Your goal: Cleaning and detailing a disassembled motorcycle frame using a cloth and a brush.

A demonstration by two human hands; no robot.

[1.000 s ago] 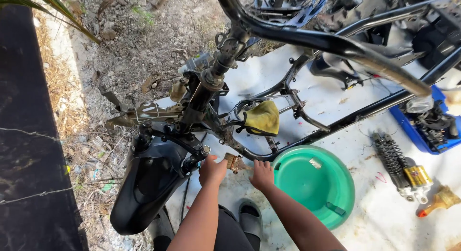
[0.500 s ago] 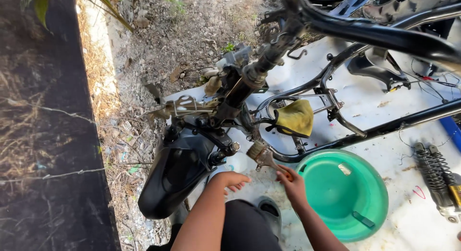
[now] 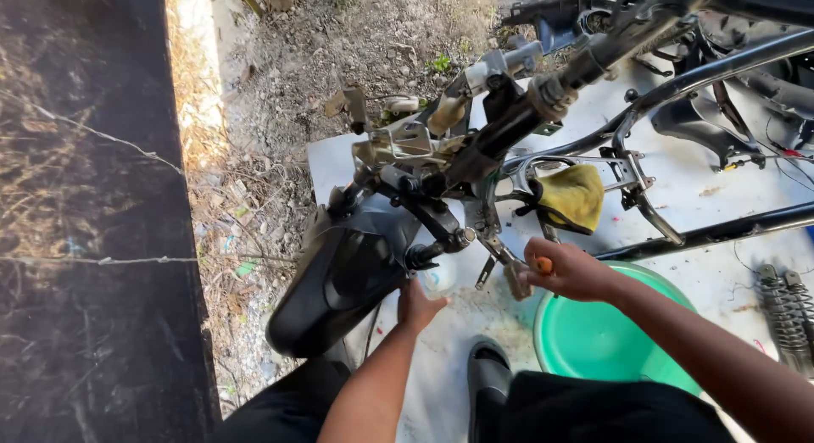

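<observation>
While the right hand (image 3: 570,272) is closed around a small tool with an orange handle (image 3: 543,264), its tip sits by a dull metal bracket (image 3: 514,278) that hangs under the front of the stripped black motorbike frame (image 3: 678,87). The left hand (image 3: 417,307) is lower down, its fingers curled around a small pale round thing (image 3: 439,276) just beside the shiny black plastic front cover (image 3: 352,273); what that pale thing is, I cannot tell. Just under the right wrist lies a round green plastic bowl (image 3: 593,341) on a white sheet (image 3: 721,180) spread on the ground. A crumpled yellow cloth (image 3: 574,195) hangs inside the frame, above the right hand. A black shoe (image 3: 487,384) rests on the sheet between the two arms. At the far right lies a coiled metal spring part (image 3: 787,312). On the left are dry dirt with leaves (image 3: 254,138) and a dark wall (image 3: 85,239) with a thin wire (image 3: 102,138) across it.
</observation>
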